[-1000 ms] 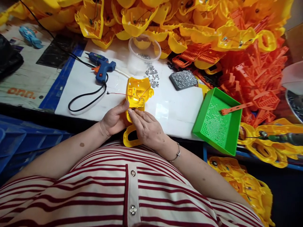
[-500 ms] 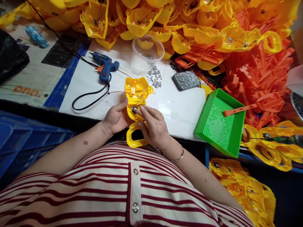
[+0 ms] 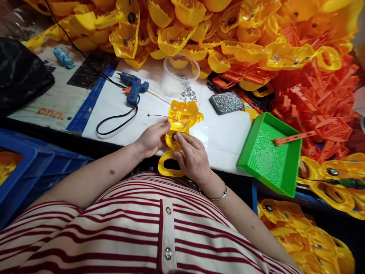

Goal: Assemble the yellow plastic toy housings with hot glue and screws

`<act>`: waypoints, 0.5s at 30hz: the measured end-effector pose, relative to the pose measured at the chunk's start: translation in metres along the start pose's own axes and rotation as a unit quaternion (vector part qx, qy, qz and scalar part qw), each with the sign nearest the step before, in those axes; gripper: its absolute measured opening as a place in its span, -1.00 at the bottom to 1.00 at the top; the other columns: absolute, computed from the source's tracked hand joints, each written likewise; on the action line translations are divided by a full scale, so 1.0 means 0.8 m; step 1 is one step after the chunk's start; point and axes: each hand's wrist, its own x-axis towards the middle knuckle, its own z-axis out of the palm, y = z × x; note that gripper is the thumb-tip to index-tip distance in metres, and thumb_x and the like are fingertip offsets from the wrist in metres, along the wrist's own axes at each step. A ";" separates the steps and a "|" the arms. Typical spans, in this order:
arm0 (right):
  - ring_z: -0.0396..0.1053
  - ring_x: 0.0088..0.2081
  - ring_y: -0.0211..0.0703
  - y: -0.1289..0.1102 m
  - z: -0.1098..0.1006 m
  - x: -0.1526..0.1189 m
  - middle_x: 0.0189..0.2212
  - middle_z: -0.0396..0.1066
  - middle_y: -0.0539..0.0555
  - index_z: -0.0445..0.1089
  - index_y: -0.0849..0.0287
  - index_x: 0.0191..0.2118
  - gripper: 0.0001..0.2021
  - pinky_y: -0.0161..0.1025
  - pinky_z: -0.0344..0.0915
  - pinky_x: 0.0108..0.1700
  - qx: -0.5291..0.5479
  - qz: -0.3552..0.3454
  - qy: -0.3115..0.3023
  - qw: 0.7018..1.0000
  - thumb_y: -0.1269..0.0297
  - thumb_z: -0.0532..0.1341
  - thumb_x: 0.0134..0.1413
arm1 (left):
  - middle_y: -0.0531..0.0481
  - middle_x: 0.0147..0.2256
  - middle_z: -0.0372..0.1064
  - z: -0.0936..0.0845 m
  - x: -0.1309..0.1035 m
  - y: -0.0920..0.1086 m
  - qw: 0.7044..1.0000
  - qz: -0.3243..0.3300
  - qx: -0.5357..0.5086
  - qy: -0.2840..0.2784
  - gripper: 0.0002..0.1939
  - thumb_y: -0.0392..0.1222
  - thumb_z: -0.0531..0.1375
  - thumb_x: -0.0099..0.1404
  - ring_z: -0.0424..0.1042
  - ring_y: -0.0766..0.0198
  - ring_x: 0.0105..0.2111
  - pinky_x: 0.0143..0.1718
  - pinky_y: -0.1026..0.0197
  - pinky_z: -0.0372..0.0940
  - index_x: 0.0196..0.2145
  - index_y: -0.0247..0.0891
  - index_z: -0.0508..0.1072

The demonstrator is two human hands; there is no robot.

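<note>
A yellow plastic shell (image 3: 183, 111) with a ring-shaped handle stands out over the table's front edge, its hollow side up. Thin wires cross its inside, and one runs out to the left. My left hand (image 3: 152, 140) grips the shell's left side, thumb on the rim. My right hand (image 3: 195, 156) is on its lower right part, with fingertips over a small round dark part (image 3: 174, 136) that is mostly covered. Whether the fingertips pinch anything small cannot be made out.
A blue glue gun (image 3: 135, 89) with a looped black cord lies left. Behind are a clear tub (image 3: 182, 76), loose screws (image 3: 188, 94) and a screw-filled black tray (image 3: 226, 102). A green basket (image 3: 291, 167) stands right, near orange parts (image 3: 313, 110). Yellow shells (image 3: 173, 38) are heaped at the back.
The view has shifted, so most things appear farther right. My right fingertips now cover more of the round part. Both hands stay on the yellow shell.
</note>
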 end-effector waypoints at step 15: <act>0.55 -0.12 -0.10 0.004 -0.040 -0.017 -0.16 0.59 0.24 0.38 0.29 0.04 -0.74 -0.16 0.45 -0.08 -0.049 0.021 0.098 0.994 0.41 0.13 0.27 | -0.10 -0.23 0.57 -0.027 0.092 0.043 0.793 0.262 0.542 0.098 -0.86 -0.25 0.26 0.16 0.45 0.04 -0.07 0.14 0.03 0.23 -0.32 -0.21 0.63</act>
